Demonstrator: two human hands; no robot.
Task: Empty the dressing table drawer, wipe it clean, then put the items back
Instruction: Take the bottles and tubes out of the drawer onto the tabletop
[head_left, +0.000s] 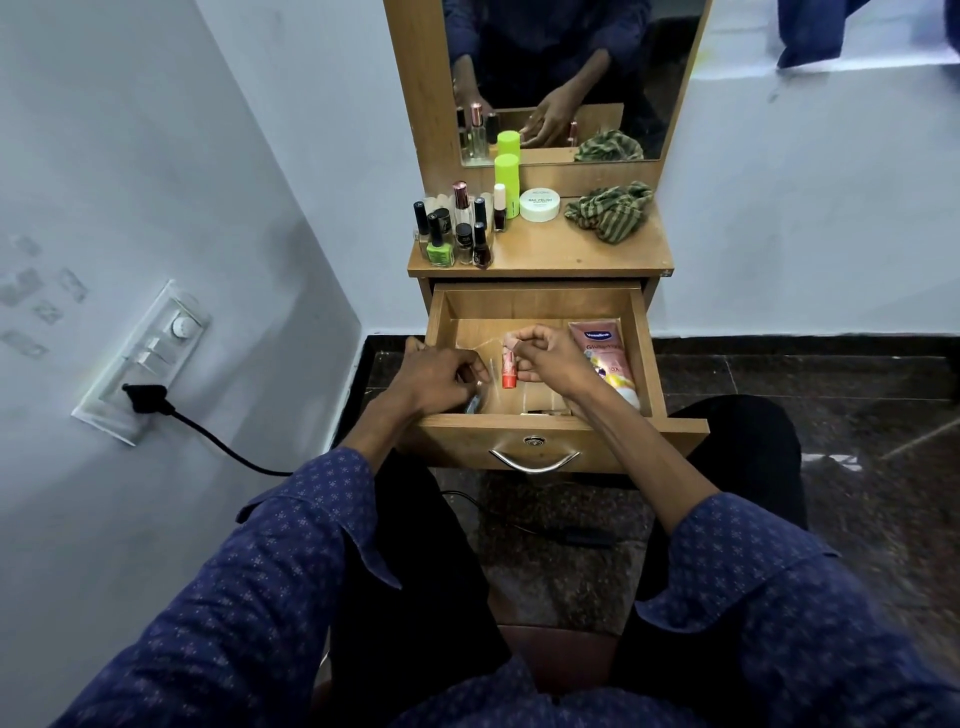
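The wooden drawer (540, 306) stands pulled out below the tabletop (571, 254). Inside, both hands pinch a clear crinkled pouch (480, 358): left hand (436, 382) at its near edge, right hand (553, 356) curled above a small orange-red tube (508, 368). A glossy pink tube (605, 358) lies along the right wall. Above, a striped cloth (610, 210) sits crumpled beside glass polish bottles (457, 234).

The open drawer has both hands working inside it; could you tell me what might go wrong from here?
1. The clear plastic bag gripped by the left hand and right hand is hard to see; the orange-capped tube could slip out.
2. The nail polish bottles crowd the top's left edge; a brushing sleeve might topple them.
3. The drawer is pulled far out, so leaning on it may strain it.
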